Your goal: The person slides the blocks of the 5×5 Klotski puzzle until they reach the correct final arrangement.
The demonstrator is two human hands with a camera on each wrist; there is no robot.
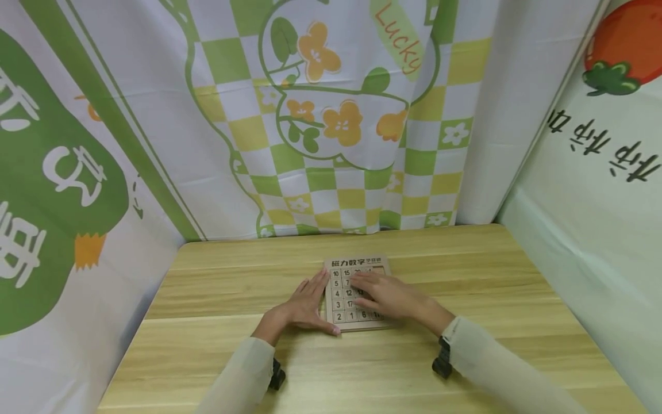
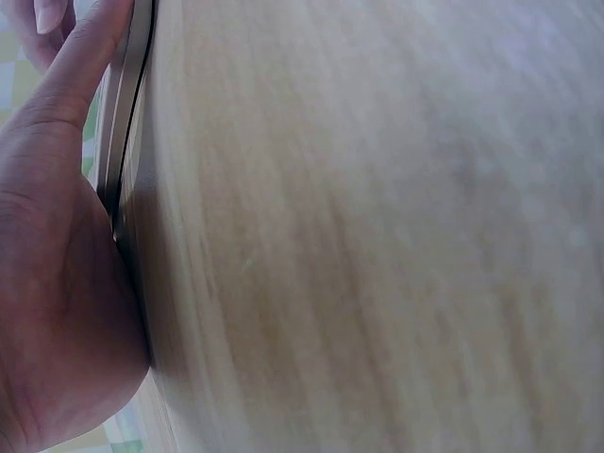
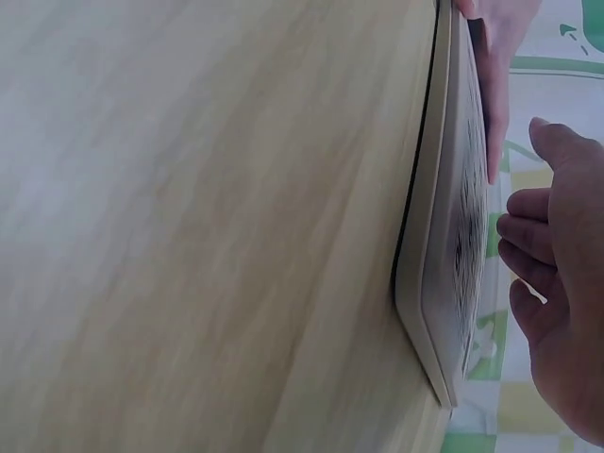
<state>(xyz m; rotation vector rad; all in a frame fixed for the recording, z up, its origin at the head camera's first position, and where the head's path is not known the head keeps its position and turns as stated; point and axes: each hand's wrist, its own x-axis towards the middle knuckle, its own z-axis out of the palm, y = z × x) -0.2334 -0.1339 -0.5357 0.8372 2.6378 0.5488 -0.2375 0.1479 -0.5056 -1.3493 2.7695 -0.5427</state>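
A sliding number puzzle in a pale wooden frame lies flat on the table, with black numbers on its square tiles. My left hand lies along its left side, straight fingers at the edge and thumb at the near edge. In the left wrist view that thumb runs along the puzzle's side. Over the right part of the tiles is my right hand, hiding several numbers. The right wrist view has its loosely bent fingers above the puzzle's face, with a gap between.
The wood-grain table ends at the back against a patterned curtain. Printed white cloth hangs at the right side, and more with green shapes at the left. Black wrist devices sit below both sleeves.
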